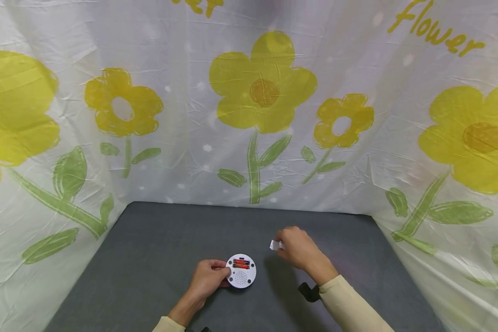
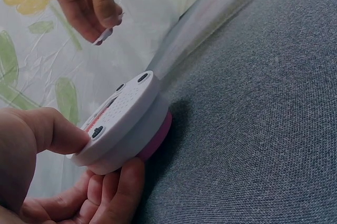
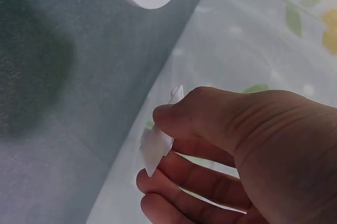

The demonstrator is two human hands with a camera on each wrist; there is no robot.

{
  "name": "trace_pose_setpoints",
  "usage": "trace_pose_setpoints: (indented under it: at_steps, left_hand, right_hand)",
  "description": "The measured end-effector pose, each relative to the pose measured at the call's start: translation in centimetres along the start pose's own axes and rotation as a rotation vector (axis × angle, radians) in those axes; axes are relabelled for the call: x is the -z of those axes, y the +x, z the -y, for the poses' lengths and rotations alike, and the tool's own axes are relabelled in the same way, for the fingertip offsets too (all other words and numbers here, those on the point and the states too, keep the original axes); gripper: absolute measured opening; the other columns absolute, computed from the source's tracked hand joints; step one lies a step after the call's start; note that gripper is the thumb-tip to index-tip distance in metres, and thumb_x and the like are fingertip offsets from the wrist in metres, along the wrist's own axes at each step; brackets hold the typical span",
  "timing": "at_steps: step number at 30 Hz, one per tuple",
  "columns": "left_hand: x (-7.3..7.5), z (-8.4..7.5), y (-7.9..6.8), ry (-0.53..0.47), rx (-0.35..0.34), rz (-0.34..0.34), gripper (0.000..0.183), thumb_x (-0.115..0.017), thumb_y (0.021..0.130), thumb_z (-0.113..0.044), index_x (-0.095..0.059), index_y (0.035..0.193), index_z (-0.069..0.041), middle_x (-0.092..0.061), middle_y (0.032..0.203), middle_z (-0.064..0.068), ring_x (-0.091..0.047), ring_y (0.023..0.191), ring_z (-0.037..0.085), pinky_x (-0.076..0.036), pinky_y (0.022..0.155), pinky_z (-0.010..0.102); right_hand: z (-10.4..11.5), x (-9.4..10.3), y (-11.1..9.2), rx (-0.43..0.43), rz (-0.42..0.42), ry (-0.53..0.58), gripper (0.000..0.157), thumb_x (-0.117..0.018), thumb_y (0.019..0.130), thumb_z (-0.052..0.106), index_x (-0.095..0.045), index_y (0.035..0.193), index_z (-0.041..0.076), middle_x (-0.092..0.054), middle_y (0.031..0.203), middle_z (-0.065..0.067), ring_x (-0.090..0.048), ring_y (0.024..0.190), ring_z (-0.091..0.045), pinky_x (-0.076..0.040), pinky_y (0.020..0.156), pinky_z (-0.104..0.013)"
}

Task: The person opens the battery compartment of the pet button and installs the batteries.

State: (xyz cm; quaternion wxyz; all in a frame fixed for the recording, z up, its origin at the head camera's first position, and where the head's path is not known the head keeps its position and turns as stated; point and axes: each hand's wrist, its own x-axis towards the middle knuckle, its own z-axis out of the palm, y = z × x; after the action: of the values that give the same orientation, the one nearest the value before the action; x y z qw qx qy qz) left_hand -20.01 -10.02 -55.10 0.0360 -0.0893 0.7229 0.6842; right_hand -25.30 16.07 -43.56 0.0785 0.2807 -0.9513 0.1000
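My left hand grips the left edge of a round white battery-powered device, thumb on its upturned underside and fingers below. Red batteries lie in its uncovered compartment, above a patch of small speaker holes. Dark round feet sit around the rim, and the left wrist view shows a pink band on the side toward the table. Off to the right and above the tabletop, my right hand pinches a small white plastic battery cover between thumb and fingers, apart from the device.
A dark grey cloth-covered table spreads beneath both hands. White curtains printed with yellow flowers hang along its back and both sides. A black wrist strap piece shows at the right sleeve.
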Motion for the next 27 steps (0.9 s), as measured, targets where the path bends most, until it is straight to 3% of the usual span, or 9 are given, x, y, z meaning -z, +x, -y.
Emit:
trace_pose_setpoints:
  at_steps: [15,21,27]
  left_hand:
    - [0.0,-0.1,-0.1,-0.009,0.009,0.009,0.031,-0.07,0.083,-0.001,-0.071,0.11,0.014,-0.077,0.09,0.013,-0.073,0.076,0.017,-0.069,0.068,0.036]
    - [0.0,-0.1,0.0,-0.007,0.009,0.007,0.031,-0.069,0.083,-0.001,-0.07,0.11,0.014,-0.077,0.09,0.013,-0.074,0.076,0.016,-0.069,0.067,0.035]
    - [-0.1,-0.1,0.0,-0.018,0.0,0.011,0.031,-0.069,0.083,-0.001,-0.07,0.11,0.015,-0.077,0.089,0.012,-0.074,0.076,0.017,-0.068,0.067,0.033]
  right_hand:
    - [2.4,0.3,2.0,0.065,0.063,0.033,0.016,-0.083,0.087,-0.001,-0.081,0.103,0.001,-0.076,0.096,-0.012,-0.072,0.081,-0.027,-0.062,0.065,-0.042]
    - [2.8,-0.1,2.5,0.121,0.065,0.02,0.018,-0.085,0.089,0.003,-0.081,0.107,0.002,-0.077,0.1,-0.011,-0.074,0.086,-0.026,-0.063,0.066,-0.038]
    - [3.2,-1.0,2.9,0.164,0.039,0.003,0.016,-0.084,0.087,0.005,-0.081,0.103,0.005,-0.076,0.095,-0.008,-0.072,0.081,-0.023,-0.059,0.062,-0.034]
